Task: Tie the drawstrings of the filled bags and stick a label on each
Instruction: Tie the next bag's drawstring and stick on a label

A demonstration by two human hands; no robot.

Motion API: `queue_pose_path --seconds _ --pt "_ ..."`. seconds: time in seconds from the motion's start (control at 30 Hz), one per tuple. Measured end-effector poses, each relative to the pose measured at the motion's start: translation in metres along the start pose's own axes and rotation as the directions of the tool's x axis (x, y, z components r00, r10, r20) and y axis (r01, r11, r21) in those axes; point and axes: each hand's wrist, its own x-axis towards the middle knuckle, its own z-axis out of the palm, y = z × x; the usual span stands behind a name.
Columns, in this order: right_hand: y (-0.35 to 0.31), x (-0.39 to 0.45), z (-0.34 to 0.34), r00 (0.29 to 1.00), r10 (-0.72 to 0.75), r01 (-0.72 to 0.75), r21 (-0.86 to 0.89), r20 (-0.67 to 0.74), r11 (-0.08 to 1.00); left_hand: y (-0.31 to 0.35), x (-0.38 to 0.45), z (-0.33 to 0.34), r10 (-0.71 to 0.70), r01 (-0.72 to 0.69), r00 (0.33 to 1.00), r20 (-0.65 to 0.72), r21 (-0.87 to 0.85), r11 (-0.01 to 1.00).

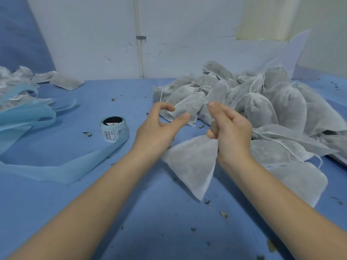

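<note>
Lying in front of the person on the blue table cover (78,199): one white non-woven drawstring bag (191,164), filled, dark contents showing faintly through the fabric, its gathered neck being gripped in the curled lower fingers of the right hand (230,132). That hand's index and middle fingers are pointing straight up. Hovering beside it, the left hand (159,126) is holding nothing visible, thumb and forefinger bent into an open ring; whether a string is running between the hands cannot be told. Sitting behind: a heap of filled bags (262,102), strings trailing. Standing left: a roll of printed labels (114,131), its pale blue backing strip (56,171) trailing forward. Scattered leaf crumbs are dotting the cover. A white wall with a pipe (139,44) is closing the back.
</note>
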Motion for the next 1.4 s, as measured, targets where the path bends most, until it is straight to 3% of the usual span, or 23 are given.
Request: queue_pose_path --seconds 0.03,0.1,0.17,0.2,0.3,0.43,0.67,0.77,0.9,1.1,1.27,1.4 --pt "0.0 0.003 -0.001 0.998 0.015 -0.013 0.05 -0.057 0.999 0.0 0.0 -0.002 -0.107 0.113 0.989 0.106 -0.055 0.992" --pt "0.001 0.008 -0.002 0.984 0.04 -0.02 0.116 -0.174 0.993 0.0 -0.002 -0.005 -0.26 0.34 0.896 0.358 -0.179 0.923" --pt "0.003 0.012 -0.003 0.964 0.059 -0.02 0.151 -0.258 0.988 -0.004 -0.004 -0.002 -0.273 0.448 0.814 0.513 -0.255 0.857" --pt "0.004 0.013 -0.004 0.96 0.062 -0.019 0.157 -0.274 0.987 -0.007 -0.004 0.002 -0.263 0.462 0.812 0.52 -0.299 0.835" --pt "0.004 0.014 -0.006 0.975 0.03 -0.005 0.115 -0.219 0.993 -0.014 -0.002 0.01 -0.266 0.435 0.881 0.391 -0.448 0.781" --pt "0.003 0.01 -0.008 0.998 -0.055 0.056 -0.068 0.023 0.996 -0.018 0.003 0.009 -0.255 0.357 0.931 0.263 -0.491 0.795" --pt "0.006 0.004 -0.014 0.892 -0.132 0.301 -0.35 0.433 0.887 -0.011 0.001 0.003 -0.179 0.311 0.946 0.27 -0.6 0.737" --pt "0.007 0.002 -0.015 0.867 -0.146 0.352 -0.38 0.476 0.855 -0.012 0.0 0.002 -0.146 0.247 0.962 0.231 -0.506 0.826" --pt "0.01 0.002 -0.013 0.857 -0.169 0.399 -0.419 0.487 0.815 -0.017 0.0 0.004 -0.142 0.154 0.988 0.06 -0.446 0.882" --pt "0.007 0.009 0.005 0.868 -0.156 0.376 -0.421 0.471 0.825 -0.013 0.007 -0.006 -0.002 -0.028 0.984 -0.176 -0.168 0.985" --pt "0.021 0.026 0.04 0.9 0.062 0.089 -0.32 0.431 0.943 -0.01 0.028 -0.049 -0.037 -0.032 0.929 -0.369 -0.178 0.984" --pt "0.054 0.027 0.066 0.826 0.236 0.084 -0.526 0.512 0.846 -0.016 0.043 -0.095 -0.096 -0.005 0.831 -0.548 -0.18 0.984"
